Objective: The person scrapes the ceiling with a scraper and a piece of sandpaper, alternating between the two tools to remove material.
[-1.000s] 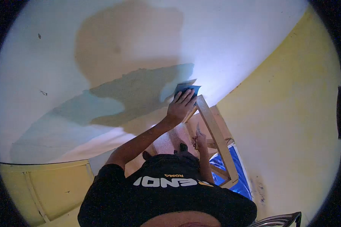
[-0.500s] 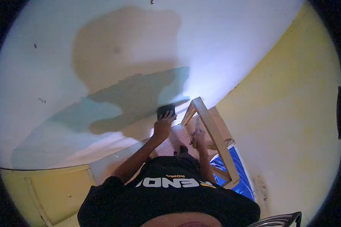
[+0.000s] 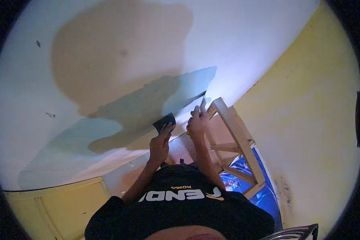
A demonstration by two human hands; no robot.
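My left hand (image 3: 159,146) grips a dark, flat square plate (image 3: 164,121), fingers lying over its lower edge, close to the white wall (image 3: 244,52). To its right, my right hand (image 3: 197,124) is closed around a putty knife (image 3: 203,100), its thin blade up at the wall and a bit of yellowish handle showing below the fingers. A long blue-green patch (image 3: 148,94) with a ragged upper edge runs across the wall above both hands. My head's shadow covers part of it.
A wooden ladder-like frame (image 3: 238,140) stands just right of my right hand. Behind it is a yellow wall (image 3: 304,132), with blue sheeting (image 3: 268,202) lower down. Yellow panels (image 3: 64,208) are at lower left; dark curved metal (image 3: 298,232) shows at bottom right.
My right hand has risen from beside the wooden frame to the wall, bringing the putty knife up. My left hand has shifted left and slightly down with the plate, which is now tilted.
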